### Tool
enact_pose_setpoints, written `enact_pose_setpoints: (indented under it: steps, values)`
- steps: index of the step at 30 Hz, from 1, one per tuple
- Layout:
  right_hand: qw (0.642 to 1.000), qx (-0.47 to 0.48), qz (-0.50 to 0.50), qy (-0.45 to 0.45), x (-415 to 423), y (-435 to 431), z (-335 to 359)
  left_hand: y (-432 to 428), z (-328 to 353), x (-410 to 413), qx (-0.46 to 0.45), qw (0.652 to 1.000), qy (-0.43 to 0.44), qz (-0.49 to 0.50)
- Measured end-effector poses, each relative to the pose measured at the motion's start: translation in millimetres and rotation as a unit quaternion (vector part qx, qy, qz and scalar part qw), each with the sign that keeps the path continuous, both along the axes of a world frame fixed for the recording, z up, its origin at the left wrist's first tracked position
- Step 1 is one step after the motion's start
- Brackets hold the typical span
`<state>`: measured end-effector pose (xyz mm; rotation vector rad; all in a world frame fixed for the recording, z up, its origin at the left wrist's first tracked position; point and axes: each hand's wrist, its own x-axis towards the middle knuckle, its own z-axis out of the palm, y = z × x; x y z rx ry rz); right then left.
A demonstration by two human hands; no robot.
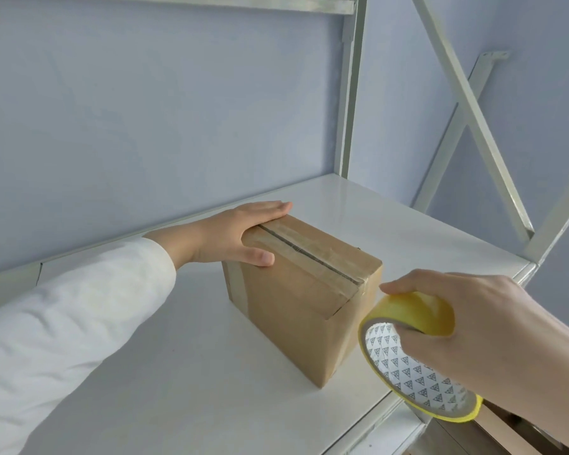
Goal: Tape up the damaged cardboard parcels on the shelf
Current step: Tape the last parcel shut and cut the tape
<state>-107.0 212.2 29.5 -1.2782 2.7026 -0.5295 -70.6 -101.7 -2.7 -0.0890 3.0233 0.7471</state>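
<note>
Cardboard parcel (296,300): one brown box on the white shelf (178,356), under the left hand and just beyond the right hand.
Top seam (312,257): a dark split runs down the middle of an old clear strip. No yellow tape on it.
Left hand (240,231): laid flat on the parcel's far end, fingers straight along the back edge, thumb on top. It steadies the box and grips nothing.
Right hand (473,330): curled round the yellow tape roll (418,310), fingers inside the core, near the parcel's closest corner.
Progress: judged early. The roll is in hand, no strip is laid, and the seam is not yet covered.
Tape end: cannot tell whether a free end is peeled.
Below right hand: brown shape (493,431), cut off by the frame edge, perhaps another parcel.
Parcel's far sides: hidden.
</note>
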Motion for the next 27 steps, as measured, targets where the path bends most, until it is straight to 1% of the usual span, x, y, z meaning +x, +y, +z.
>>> enact_pose_setpoints:
  steps: [1, 2, 4, 7, 8, 9, 12, 13, 14, 16, 17, 19, 20, 21, 22, 25, 27]
  values:
    - [1.0, -0.001, 0.003, 0.003, -3, -3, -4, -1, -1, 0, -0.001, 1.0, 0.002, -0.002]
    - [0.999, -0.043, -0.006, -0.008, -8, -2, -19, -1, -1, 0, -0.003, 1.0, 0.005, -0.008]
    - [0.997, -0.071, -0.028, -0.027, -13, -2, -25, -1, -1, 1, -0.009, 0.999, 0.014, -0.029]
    - [0.995, -0.088, -0.029, -0.021, -7, -5, -34, 1, -1, 1, -0.016, 0.999, 0.014, -0.042]
    - [0.996, -0.084, -0.025, -0.017, -8, -6, -39, 1, 0, -1, -0.037, 0.998, 0.017, -0.048]
    - [0.996, -0.085, -0.028, -0.019, -8, -7, -39, 1, 0, -2, -0.078, 0.995, 0.022, -0.057]
    - [0.997, -0.076, -0.027, -0.013, -9, -10, -38, 4, 12, 0, -0.223, 0.972, 0.008, -0.074]
    - [0.997, -0.076, -0.026, -0.005, -9, -11, -39, 8, 18, 3, -0.25, 0.965, -0.009, -0.075]
    - [0.997, -0.078, -0.026, -0.001, -9, -11, -39, 16, 23, 6, -0.25, 0.965, -0.021, -0.076]
    - [0.996, -0.082, -0.025, -0.005, -8, -13, -38, 42, 31, 11, -0.213, 0.97, -0.03, -0.111]
    - [0.996, -0.088, -0.025, -0.01, -7, -13, -37, 57, 33, 10, -0.208, 0.968, -0.027, -0.137]
    - [0.995, -0.097, -0.017, -0.011, -8, -14, -35, 84, 34, 2, -0.24, 0.954, -0.037, -0.176]
    - [0.995, -0.1, -0.009, -0.007, -9, -14, -36, 93, 32, -2, -0.245, 0.951, -0.046, -0.18]
    - [0.995, -0.104, -0.004, -0.002, -11, -13, -35, 98, 32, -6, -0.232, 0.955, -0.05, -0.175]
    - [0.994, -0.106, -0.001, -0.002, -14, -11, -35, 100, 31, -7, -0.204, 0.964, -0.046, -0.164]
    - [0.99, -0.135, 0.017, -0.042, -19, -4, -26, 93, 42, -2, -0.103, 0.988, -0.002, -0.114]
    - [0.975, -0.214, 0.022, -0.049, -25, 0, -10, 83, 57, 4, -0.002, 0.996, 0.045, -0.08]
